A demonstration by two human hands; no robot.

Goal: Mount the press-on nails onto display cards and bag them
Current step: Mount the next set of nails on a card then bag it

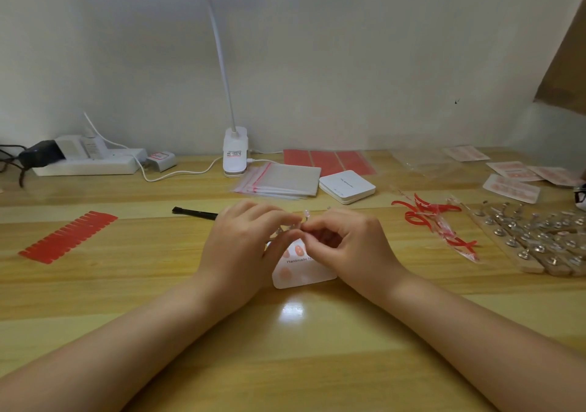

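Observation:
A white display card (pixel 302 277) printed "Handmade N…" lies on the wooden table under my hands, with several pale pink nails stuck on it. My left hand (pixel 244 247) and my right hand (pixel 345 243) meet just above the card's far edge. Their fingertips pinch a small clear holder with a pale nail (pixel 306 214) on its tip. Which hand holds which part is hidden by the fingers. Both hands have curled fingers.
A stack of red-zip clear bags (pixel 280 178) and a white card stack (pixel 347 186) lie beyond the hands. A red adhesive strip (pixel 68 237) is at left, and a black tool (pixel 198 212) near my left hand. Nail holders on wooden strips (pixel 539 237) and red ribbon scraps (pixel 434 221) are at right.

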